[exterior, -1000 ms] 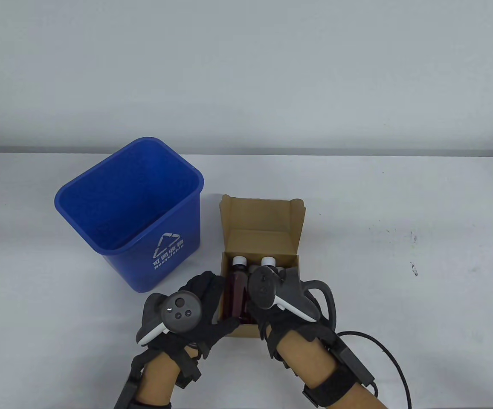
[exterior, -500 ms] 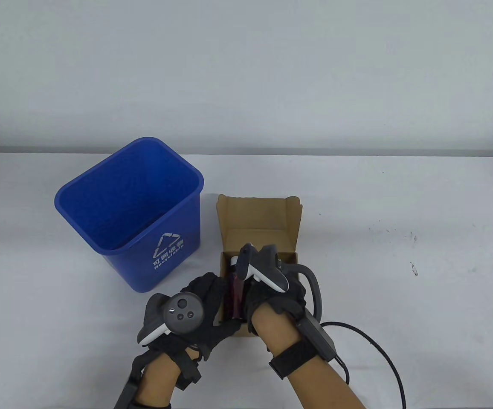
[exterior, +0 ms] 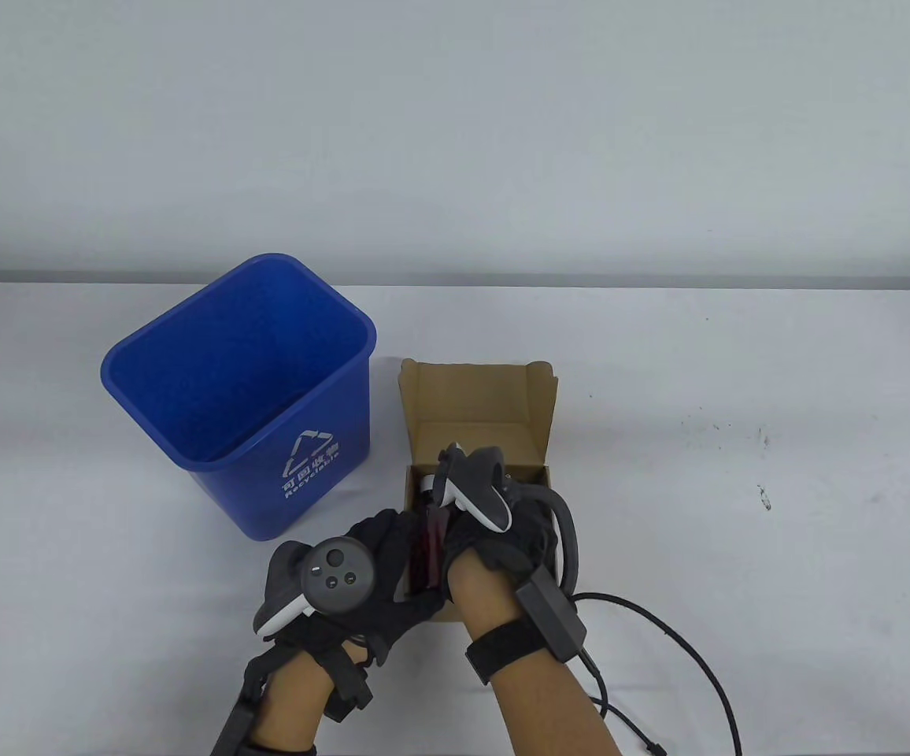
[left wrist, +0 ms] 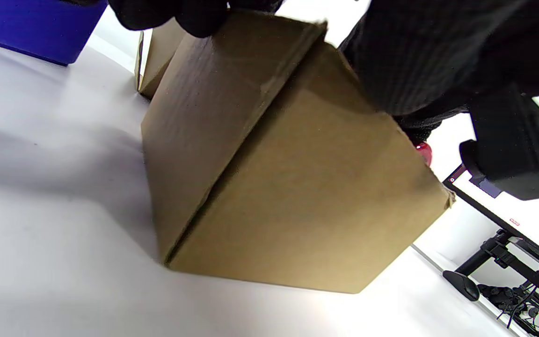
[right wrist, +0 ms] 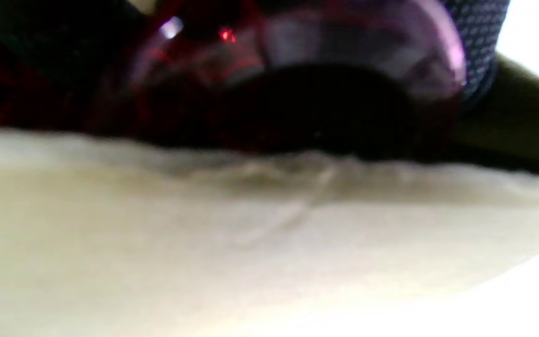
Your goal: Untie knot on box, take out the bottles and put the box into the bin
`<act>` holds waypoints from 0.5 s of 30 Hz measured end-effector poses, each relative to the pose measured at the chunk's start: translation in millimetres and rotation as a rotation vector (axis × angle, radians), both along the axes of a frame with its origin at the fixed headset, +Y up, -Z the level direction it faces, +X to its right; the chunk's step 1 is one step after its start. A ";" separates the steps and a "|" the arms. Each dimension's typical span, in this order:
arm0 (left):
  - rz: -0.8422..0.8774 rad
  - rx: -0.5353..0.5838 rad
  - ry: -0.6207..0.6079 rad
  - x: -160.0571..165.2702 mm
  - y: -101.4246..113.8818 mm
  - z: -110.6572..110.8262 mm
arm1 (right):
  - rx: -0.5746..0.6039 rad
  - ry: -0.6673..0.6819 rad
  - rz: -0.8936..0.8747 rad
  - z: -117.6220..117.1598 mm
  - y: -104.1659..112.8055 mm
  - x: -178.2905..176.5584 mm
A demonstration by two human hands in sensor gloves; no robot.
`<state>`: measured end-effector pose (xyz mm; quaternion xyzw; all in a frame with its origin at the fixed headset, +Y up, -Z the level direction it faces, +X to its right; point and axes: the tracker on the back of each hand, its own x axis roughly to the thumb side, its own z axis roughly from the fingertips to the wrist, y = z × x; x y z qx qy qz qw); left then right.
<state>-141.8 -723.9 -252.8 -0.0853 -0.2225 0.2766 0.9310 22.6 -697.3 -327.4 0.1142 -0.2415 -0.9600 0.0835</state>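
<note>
The right hand reaches into the box; bottles lie below, long axis toward 12 o'clock. Finger closure cannot be told. The left hand grips the box's 9 o'clock wall.

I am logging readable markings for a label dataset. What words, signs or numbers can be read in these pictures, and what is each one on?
"Recyclable": white print on the front of the blue bin, under a white recycling-arrows sign.
A row of white Chinese characters above that word: too small to read with certainty.
Monitor in the left wrist view: small red and pink marks, too blurred to read.
Cardboard box: no print visible.
</note>
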 end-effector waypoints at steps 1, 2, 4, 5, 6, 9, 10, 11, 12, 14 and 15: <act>0.004 -0.003 0.001 -0.2 0.0 -0.2 | -0.001 0.000 0.002 1.1 0.7 0.0; 0.005 -0.005 0.001 -0.3 -0.2 -0.3 | 0.007 -0.001 0.003 1.6 0.7 0.1; 0.002 -0.008 0.003 -0.3 -0.1 -0.3 | 0.027 0.003 0.011 2.0 0.3 -0.4; 0.000 -0.008 0.004 -0.5 0.2 -0.4 | 0.043 0.011 0.017 2.8 0.6 -0.7; -0.002 -0.010 0.005 -0.5 0.7 -0.6 | 0.074 0.032 0.025 3.5 2.3 -1.4; -0.016 -0.011 0.004 -0.3 3.1 -0.1 | 0.154 0.089 0.058 6.5 5.8 -2.0; -0.022 -0.013 0.005 -0.5 3.5 0.0 | 0.159 0.092 0.055 8.2 7.4 -2.2; -0.024 -0.014 0.006 -0.6 3.4 -0.1 | 0.165 0.094 0.052 8.5 8.4 -1.9; -0.025 -0.015 0.006 -1.0 3.4 -0.3 | 0.174 0.097 0.046 9.0 10.6 -1.4; -0.021 -0.021 0.006 -1.6 3.4 -0.6 | 0.181 0.102 0.026 10.3 16.9 0.0; -0.019 -0.022 0.007 -1.9 3.4 -0.7 | 0.184 0.106 0.017 11.2 20.8 0.3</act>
